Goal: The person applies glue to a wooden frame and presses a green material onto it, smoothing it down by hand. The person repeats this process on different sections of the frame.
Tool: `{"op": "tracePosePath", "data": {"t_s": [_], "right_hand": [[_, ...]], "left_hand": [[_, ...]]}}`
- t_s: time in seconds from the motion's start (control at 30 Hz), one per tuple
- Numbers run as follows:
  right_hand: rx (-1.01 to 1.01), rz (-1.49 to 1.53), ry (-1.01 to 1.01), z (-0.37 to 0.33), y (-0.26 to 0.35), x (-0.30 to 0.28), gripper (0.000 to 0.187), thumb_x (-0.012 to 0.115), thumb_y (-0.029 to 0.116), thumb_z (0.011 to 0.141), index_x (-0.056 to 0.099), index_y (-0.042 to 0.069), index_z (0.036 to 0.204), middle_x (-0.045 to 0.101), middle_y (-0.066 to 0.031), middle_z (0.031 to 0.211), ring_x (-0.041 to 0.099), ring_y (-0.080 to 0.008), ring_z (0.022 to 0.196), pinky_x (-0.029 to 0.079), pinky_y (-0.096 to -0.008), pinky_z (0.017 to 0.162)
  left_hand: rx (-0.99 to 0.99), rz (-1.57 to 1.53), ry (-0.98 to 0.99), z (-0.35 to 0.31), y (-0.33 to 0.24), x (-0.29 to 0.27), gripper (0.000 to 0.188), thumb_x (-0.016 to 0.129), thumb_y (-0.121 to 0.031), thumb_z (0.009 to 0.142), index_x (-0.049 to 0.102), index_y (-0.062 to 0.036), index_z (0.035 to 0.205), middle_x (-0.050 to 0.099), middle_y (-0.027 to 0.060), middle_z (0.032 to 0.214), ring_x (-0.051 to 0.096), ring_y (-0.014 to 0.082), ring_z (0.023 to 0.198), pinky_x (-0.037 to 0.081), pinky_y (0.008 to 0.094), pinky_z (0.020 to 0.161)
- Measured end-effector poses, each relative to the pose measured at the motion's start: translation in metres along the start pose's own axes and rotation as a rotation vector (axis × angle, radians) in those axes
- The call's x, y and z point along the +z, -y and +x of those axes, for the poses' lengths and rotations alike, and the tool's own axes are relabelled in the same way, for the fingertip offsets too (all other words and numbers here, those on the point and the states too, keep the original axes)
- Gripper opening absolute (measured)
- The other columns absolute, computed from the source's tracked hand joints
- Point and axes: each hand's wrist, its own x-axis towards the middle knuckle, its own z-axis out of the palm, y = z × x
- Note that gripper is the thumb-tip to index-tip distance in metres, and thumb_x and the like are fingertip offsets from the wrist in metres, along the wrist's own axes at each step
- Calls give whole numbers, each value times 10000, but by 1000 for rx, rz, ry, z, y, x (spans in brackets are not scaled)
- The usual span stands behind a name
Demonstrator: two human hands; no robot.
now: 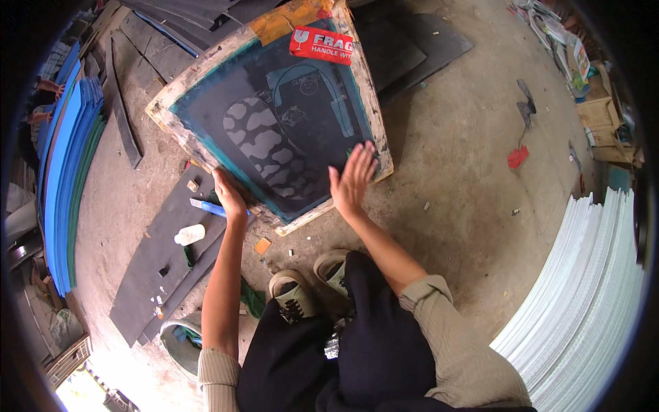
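Observation:
A wooden-framed printing screen (278, 134) is held tilted above the floor in front of me. Its dark mesh has a teal border and a pale spotted pattern. My left hand (230, 196) grips the frame's lower left edge. Stretched out over the lower right part of the mesh is my right hand (355, 178), its fingers extended. A small dark green bit shows beside those fingers; whether it is a cloth under the palm, I cannot tell. A red sticker (321, 45) and brown tape (285, 24) cover the far edge.
Dark sheets (165, 275) lie at left, bearing a white bottle (189, 235) and a blue-handled cutter (208, 207). A bucket (180, 347) stands near my left forearm. Blue sheets (65, 172) are stacked far left, white sheets (576, 288) at right. Another person's hands (47, 99) show upper left.

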Motion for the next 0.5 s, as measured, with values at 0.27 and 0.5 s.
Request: {"op": "tracePosePath", "data": {"t_s": [0.27,0.5], "right_hand": [[-38,123,-140,130,92,-26,855,444,492,848,101,-114,1343,60,-330,1397,41,-429,1321,75,-528,1055],[-85,19,-39,37,-3,-5,876,411,572,825,156,-82,1349,140,-283,1405,119,-412,1317,107,-575,1026]], "left_hand": [[-36,62,1,3,8,-11,646,287,-477,938,324,53,1306,385,116,1316,366,190,1189,262,281,994],[-115,22,72,10,11,-16,627,302,-459,941,315,39,1321,387,98,1324,360,188,1201,250,271,1002]]}}
